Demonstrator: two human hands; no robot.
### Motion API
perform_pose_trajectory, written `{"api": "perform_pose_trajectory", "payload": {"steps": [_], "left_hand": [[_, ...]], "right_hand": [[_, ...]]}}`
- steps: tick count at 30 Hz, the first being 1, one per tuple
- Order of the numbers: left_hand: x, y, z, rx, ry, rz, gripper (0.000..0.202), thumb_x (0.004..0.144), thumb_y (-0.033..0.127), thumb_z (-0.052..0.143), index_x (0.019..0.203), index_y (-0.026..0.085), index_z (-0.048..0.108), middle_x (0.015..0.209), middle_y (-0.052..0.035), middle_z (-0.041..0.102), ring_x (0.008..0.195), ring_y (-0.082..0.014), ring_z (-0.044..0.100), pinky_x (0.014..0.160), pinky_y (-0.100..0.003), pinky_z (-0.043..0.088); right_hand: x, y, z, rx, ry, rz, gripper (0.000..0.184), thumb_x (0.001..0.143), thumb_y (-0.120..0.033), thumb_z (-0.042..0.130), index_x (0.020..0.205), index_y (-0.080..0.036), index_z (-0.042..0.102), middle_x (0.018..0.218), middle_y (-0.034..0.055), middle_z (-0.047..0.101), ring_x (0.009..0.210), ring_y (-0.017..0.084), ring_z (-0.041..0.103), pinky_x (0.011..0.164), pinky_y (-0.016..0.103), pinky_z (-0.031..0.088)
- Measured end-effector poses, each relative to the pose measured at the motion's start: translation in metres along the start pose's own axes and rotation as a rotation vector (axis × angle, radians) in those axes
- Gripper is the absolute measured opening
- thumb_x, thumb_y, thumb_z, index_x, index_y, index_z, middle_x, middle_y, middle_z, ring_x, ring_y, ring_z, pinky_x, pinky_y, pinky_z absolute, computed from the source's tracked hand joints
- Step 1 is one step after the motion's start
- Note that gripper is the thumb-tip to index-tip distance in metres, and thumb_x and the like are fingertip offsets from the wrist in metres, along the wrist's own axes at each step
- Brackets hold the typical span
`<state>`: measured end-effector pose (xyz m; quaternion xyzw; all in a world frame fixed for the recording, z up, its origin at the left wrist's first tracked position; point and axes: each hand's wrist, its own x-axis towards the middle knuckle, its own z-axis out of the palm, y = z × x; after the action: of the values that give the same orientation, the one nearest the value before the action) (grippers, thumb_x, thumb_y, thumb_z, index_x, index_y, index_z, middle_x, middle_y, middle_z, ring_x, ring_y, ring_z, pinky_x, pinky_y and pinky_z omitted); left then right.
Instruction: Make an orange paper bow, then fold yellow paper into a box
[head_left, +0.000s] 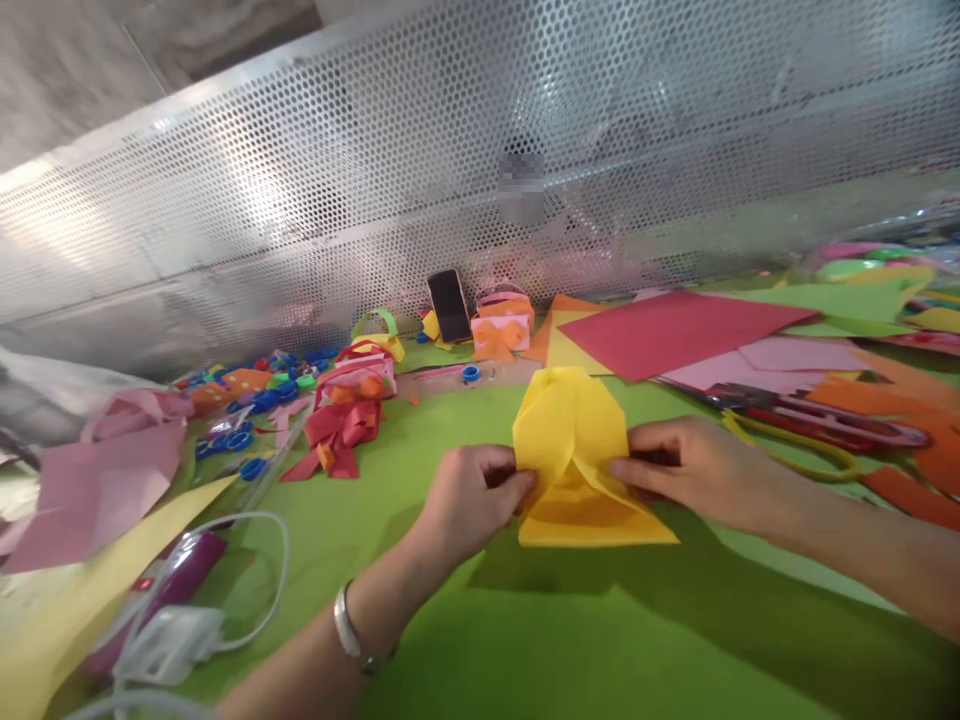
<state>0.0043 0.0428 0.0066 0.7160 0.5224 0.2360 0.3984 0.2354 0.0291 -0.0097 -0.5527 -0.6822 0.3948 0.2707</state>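
Between my two hands is a folded yellow paper bag (570,430), held just over the green table. Its near end gapes open toward me, and its far end is folded to a narrower, angled top. My left hand (476,495) pinches the left side between thumb and fingers. On the opposite side, my right hand (667,460) grips the paper edge with its thumb in front. The bag casts a shadow on the green surface (540,640) beneath.
Finished paper bags (356,385) and a phone (449,305) stand toward a perforated metal panel (360,170). A red sheet (675,325), a pink-handled cutter (840,415) and a yellow strip (795,465) lie right. Blue-handled scissors (232,440), a purple power bank (169,595) and a white cable (285,560) lie left.
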Motion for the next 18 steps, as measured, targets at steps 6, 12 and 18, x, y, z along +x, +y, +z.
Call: {"api": "perform_pose_trajectory", "payload": {"steps": [6,12,18], "left_hand": [[-0.003,0.000,0.002,0.062,0.033,0.020,0.026,0.073,0.028,0.054,0.050,0.018,0.047,0.047,0.0043,0.042,0.048,-0.0091,0.040,0.045,-0.021,0.024],[-0.015,0.020,-0.004,-0.007,-0.138,0.045,0.034,0.077,0.049,0.054,0.065,0.018,0.053,0.060,0.0023,0.050,0.055,-0.0119,0.047,0.048,-0.023,0.032],[-0.025,0.030,-0.002,0.213,0.011,0.010,0.022,0.070,0.033,0.064,0.084,0.016,0.063,0.076,-0.0021,0.063,0.067,-0.0160,0.053,0.057,-0.026,0.037]], "right_hand": [[-0.016,-0.021,-0.003,-0.122,0.018,0.012,0.039,0.064,-0.051,0.069,0.085,-0.019,0.065,0.074,0.0033,0.068,0.061,0.018,0.057,0.053,0.027,0.040],[-0.019,-0.024,-0.002,-0.437,0.125,0.052,0.023,0.077,-0.035,0.049,0.061,-0.021,0.058,0.056,-0.0015,0.058,0.053,0.014,0.051,0.047,0.025,0.030],[-0.026,-0.027,0.003,-0.502,0.086,-0.011,0.026,0.081,-0.032,0.045,0.064,-0.020,0.062,0.059,-0.0010,0.059,0.053,0.013,0.048,0.048,0.025,0.030]]}}
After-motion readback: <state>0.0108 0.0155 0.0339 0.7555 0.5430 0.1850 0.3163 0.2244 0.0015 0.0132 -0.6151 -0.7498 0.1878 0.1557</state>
